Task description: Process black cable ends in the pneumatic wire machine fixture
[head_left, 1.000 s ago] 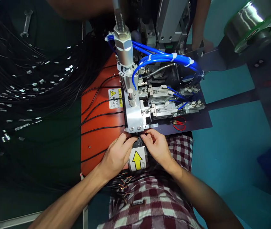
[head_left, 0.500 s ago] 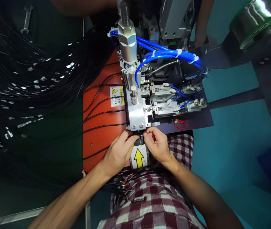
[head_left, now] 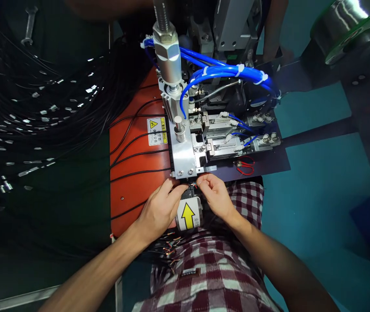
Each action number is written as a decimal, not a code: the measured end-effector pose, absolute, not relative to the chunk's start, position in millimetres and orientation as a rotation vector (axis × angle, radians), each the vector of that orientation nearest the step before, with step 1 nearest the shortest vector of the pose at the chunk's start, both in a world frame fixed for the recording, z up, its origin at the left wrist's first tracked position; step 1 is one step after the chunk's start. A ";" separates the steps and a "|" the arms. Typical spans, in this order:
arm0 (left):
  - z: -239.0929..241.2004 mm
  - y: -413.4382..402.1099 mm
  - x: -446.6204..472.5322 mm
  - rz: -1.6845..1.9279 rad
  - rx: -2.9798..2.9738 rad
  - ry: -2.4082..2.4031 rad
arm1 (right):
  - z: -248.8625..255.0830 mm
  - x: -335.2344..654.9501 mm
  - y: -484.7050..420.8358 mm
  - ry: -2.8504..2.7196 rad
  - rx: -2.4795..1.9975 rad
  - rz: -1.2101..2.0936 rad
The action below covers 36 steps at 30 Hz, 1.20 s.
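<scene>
At the front of a silver pneumatic machine (head_left: 185, 151), my two hands meet from either side. My left hand (head_left: 163, 206) is closed, thumb against fingers, around the end of a black cable (head_left: 132, 212) that is mostly hidden beneath it. My right hand (head_left: 216, 195) pinches the thin coloured wire ends (head_left: 194, 185) that show in the gap between the hands. Just below them is the black feed track (head_left: 188, 192) and a white label with a yellow arrow (head_left: 188, 213). More cable ends with bared coloured wires (head_left: 170, 249) hang by my lap.
Several black cables cross the orange plate (head_left: 129, 186) on the left. Beyond lies a large heap of black cables with metal connectors (head_left: 64, 99), and a wrench (head_left: 30, 26). Red-handled cutters (head_left: 246, 165) lie right of the machine. Blue air hoses (head_left: 227, 71) arch overhead. Another person's arm (head_left: 274, 30) is behind.
The view has shifted slightly. My right fingers have drawn back a little from the left thumb, and coloured wires now show between the hands.
</scene>
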<state>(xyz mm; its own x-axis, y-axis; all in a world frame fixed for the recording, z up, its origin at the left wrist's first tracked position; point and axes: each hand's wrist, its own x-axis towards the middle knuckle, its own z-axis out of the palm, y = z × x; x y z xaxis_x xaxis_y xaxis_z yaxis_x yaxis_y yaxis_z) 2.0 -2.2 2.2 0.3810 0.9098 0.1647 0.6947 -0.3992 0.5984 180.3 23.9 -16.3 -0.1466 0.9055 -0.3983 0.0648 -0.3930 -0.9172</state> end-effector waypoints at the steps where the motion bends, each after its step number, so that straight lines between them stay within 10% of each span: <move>1: 2.1 -2.3 1.8 0.663 2.219 1.382 | -15.3 180.8 24.8 -1.115 -1.460 1.644; 16: 2.8 -3.4 0.9 0.625 2.200 1.375 | -13.6 181.3 5.0 -0.771 -1.411 1.863; 26: 4.3 -2.9 1.9 0.647 2.238 1.383 | -3.0 186.0 4.5 -1.670 -1.624 1.014; 36: 4.4 -3.0 1.2 0.635 2.236 1.383 | -17.3 191.7 19.2 -1.092 -1.403 1.740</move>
<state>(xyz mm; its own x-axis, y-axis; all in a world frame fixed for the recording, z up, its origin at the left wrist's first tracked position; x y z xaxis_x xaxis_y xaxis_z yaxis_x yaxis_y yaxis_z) 1.2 -3.0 4.4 0.3966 0.9050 0.1538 0.7060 -0.4078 0.5791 191.7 19.2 -17.3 -0.2234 0.8696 -0.4403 0.0184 -0.4479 -0.8939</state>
